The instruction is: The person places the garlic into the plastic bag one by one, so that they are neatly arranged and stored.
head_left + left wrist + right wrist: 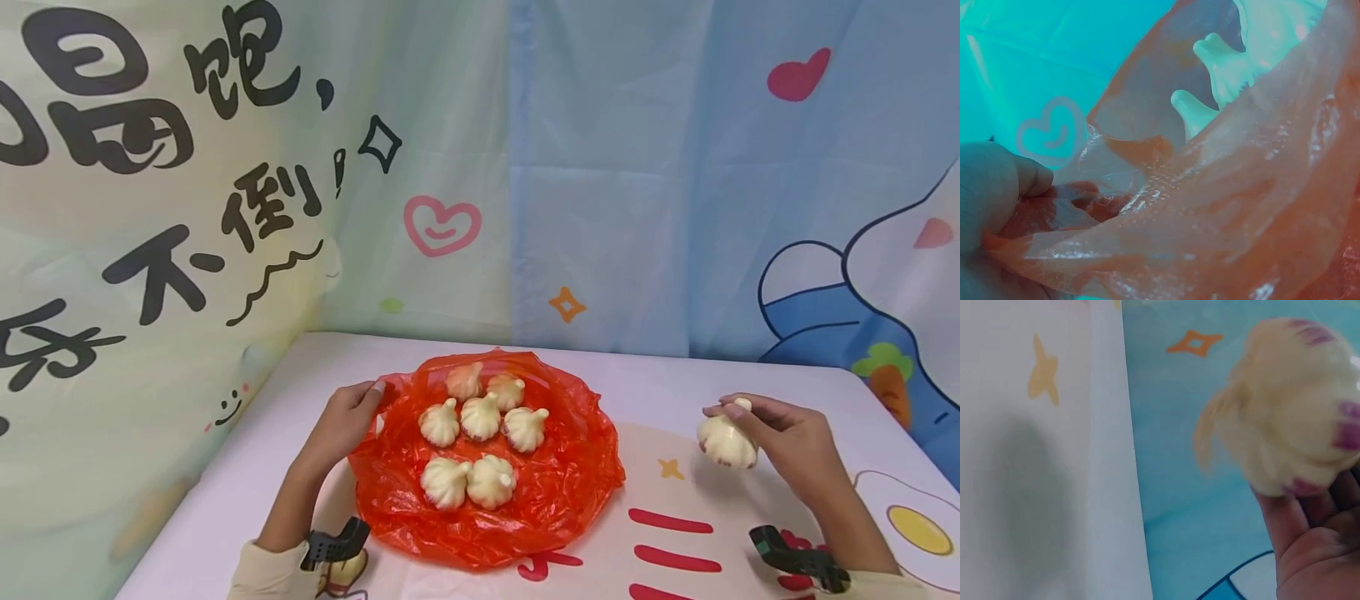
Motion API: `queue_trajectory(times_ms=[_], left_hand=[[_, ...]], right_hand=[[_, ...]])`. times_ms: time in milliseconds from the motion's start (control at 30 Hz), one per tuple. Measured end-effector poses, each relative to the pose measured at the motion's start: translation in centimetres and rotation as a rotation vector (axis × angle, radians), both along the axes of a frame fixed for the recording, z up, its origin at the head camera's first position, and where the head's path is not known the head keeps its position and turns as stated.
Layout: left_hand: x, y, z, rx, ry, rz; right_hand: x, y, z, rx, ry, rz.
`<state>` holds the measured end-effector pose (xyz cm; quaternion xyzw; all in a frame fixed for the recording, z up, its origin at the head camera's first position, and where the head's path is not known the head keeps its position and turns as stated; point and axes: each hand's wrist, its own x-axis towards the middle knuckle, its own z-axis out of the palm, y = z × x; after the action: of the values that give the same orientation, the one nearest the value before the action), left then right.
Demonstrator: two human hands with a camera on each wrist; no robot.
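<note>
A red plastic bag point(558, 492) lies spread on the table with several garlic bulbs point(481, 417) resting in it. My left hand point(347, 421) pinches the bag's rim at its left side; the left wrist view shows thumb and fingers on the thin plastic point(1210, 219), with bulbs point(1225, 72) behind it. Over the table to the right of the bag, my right hand point(787, 442) holds one garlic bulb point(727, 440) by its upper part. Up close in the right wrist view, that bulb point(1297, 406) has purple patches and looks slightly blurred.
The white table point(225, 500) carries a printed mat with red stripes point(675, 558) and a fried-egg picture point(921, 529). A printed curtain point(600, 183) hangs behind the table and along its left side. Black cameras point(798, 558) are strapped to both wrists.
</note>
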<state>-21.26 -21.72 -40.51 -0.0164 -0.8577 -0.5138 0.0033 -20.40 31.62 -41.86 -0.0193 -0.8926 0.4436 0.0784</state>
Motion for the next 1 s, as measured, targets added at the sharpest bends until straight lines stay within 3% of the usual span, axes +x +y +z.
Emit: queue_trajectory(times_ms=[267,567,1000], left_hand=[[0.0,-0.1,-0.1,0.009,-0.011,0.0],[0.0,-0.1,-0.1,-0.006,-0.006,0.005],[0.0,-0.1,-0.1,-0.01,0.013,-0.009]], right_hand=[[0.1,-2.1,0.6,-0.06,0.042,0.067],[0.9,-6.5,1.8,-0.133,0.078,0.222],[-0.1,-9.6,1.5,-0.238,0.118,0.334]])
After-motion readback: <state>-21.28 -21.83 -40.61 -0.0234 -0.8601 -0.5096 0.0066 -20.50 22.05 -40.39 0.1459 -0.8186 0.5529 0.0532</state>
